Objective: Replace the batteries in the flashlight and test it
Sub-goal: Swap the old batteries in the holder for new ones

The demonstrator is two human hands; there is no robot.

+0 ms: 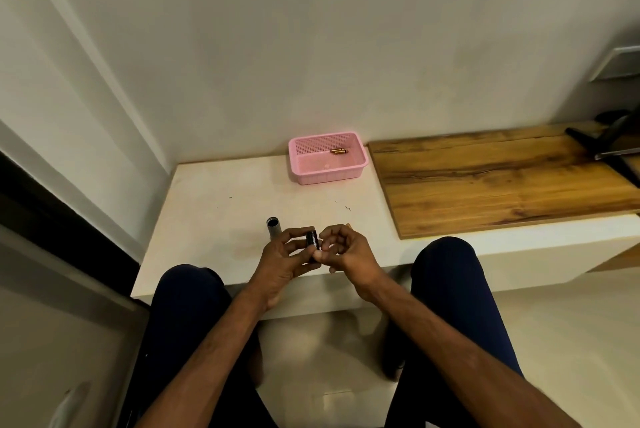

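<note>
A grey flashlight tube stands upright on the white ledge, open end up, just left of my left hand. Between both hands sits a small black cylindrical piece, perhaps a battery holder. My left hand's fingers wrap it from the left. My right hand pinches its lower end from the right. An orange tip shows just beyond my right hand's knuckles. Two copper-coloured batteries lie in the pink basket at the back.
A wooden board covers the ledge to the right, with a dark object at its far right end. Walls close in behind and on the left. My knees sit under the ledge's front edge.
</note>
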